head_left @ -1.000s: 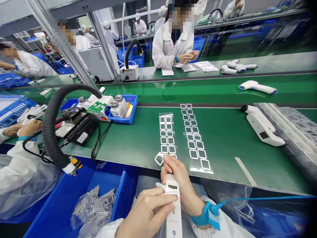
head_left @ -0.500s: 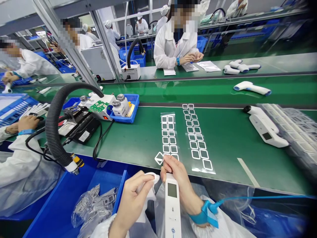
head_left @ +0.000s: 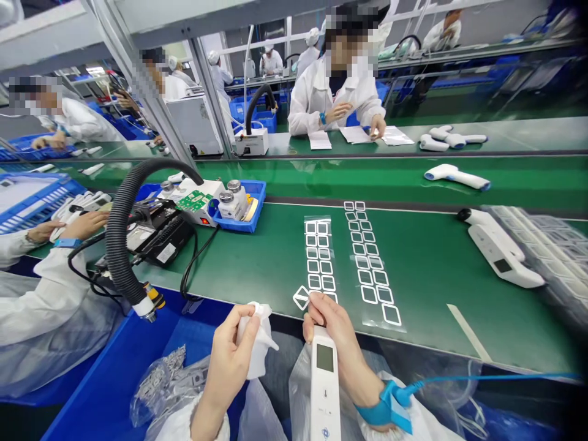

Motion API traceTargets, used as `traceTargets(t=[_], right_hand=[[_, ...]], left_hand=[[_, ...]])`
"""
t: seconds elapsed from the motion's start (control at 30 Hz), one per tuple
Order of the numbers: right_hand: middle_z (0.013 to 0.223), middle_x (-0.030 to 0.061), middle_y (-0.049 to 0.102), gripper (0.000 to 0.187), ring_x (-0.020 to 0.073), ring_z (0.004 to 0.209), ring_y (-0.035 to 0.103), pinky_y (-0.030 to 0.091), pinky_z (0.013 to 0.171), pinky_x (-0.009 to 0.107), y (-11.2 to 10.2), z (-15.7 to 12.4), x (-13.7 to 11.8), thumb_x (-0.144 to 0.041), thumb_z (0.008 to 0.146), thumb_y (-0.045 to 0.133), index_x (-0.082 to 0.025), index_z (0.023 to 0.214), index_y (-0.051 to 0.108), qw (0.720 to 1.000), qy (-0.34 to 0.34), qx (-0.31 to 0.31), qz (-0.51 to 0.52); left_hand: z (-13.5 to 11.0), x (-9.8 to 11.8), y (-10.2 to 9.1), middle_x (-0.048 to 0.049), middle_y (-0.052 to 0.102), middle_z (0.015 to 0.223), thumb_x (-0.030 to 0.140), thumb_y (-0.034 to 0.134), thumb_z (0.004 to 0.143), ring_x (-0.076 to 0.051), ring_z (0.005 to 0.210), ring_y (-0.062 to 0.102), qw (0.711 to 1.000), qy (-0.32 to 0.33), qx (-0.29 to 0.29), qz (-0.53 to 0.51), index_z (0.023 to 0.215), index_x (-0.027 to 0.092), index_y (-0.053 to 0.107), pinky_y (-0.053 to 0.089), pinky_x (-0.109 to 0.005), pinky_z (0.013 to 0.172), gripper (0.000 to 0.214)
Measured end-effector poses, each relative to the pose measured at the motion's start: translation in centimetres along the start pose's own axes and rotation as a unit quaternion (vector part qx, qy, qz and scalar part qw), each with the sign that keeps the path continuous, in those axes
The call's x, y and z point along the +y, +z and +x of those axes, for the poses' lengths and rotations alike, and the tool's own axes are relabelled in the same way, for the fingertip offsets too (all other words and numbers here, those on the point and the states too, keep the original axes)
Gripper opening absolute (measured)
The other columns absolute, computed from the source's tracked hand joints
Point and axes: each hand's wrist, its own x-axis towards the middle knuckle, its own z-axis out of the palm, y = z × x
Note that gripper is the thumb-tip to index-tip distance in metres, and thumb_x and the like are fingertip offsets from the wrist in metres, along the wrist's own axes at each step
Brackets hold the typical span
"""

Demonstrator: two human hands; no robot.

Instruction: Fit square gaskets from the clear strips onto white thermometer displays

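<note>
My left hand (head_left: 229, 352) pinches a crumpled white wiping cloth (head_left: 257, 343) between thumb and fingers, above my lap. My right hand (head_left: 337, 337) is closed, with a small white square frame sticker (head_left: 301, 298) at its fingertips, turned cornerwise over the bench edge. A white handheld thermometer (head_left: 325, 386) with a grey screen is also held against that hand, its screen facing up; how the fingers grip it is partly hidden. Just beyond lie two clear sheets of white square frames, a left sheet (head_left: 313, 266) and a right sheet (head_left: 369, 294).
To the left stand a black flexible hose (head_left: 120, 245) and a blue tray (head_left: 257, 211) with bottles. A blue bin (head_left: 101, 373) holds bagged parts. On the right lie more thermometers (head_left: 500, 257) and stacked plastic trays (head_left: 542, 239). A blue cord (head_left: 496, 376) runs from my right wrist. Co-workers sit nearby.
My left hand has moved left with the cloth, which now hangs away from the thermometer. The right hand keeps its hold. Across the belt, a co-worker's hands have moved apart.
</note>
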Motion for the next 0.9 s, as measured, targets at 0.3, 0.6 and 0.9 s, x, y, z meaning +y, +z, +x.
traceTargets(t=[0.3,0.6,0.9], right_hand=[[0.035,-0.0037,0.048,0.051,0.0106,0.031,0.041,0.031,0.037,0.022,-1.0,0.2,0.5,-0.052,0.076,0.075,-0.024,0.057,0.037,1.000,-0.007,-0.002,0.005],[0.036,-0.0003,0.051,0.050,0.0123,0.033,0.044,0.034,0.040,0.024,-2.4,-0.2,-1.4,-0.050,0.078,0.074,-0.024,0.054,0.038,1.000,-0.022,-0.019,0.009],[0.037,-0.0016,0.050,0.048,0.0113,0.034,0.044,0.033,0.039,0.022,-2.2,0.2,-2.0,-0.049,0.079,0.073,-0.023,0.057,0.039,0.999,-0.026,-0.018,0.012]], left_hand=[[16.6,8.4,0.2,-0.0048,0.064,0.095,0.025,0.055,0.091,-0.017,0.091,0.061,0.957,0.259,0.058,0.120,0.086,0.017,0.058,0.048,-0.026,0.082,0.010],[27.1,8.7,-5.6,-0.0088,0.063,0.109,0.018,0.064,0.085,-0.026,0.115,0.053,0.933,0.172,0.167,0.269,0.082,0.014,0.063,0.038,-0.048,0.103,0.005],[20.7,6.5,-5.4,-0.0256,0.059,0.120,0.024,0.050,0.092,-0.037,0.123,0.050,0.943,0.122,0.157,0.267,0.111,0.007,0.054,0.028,-0.056,0.107,0.026]])
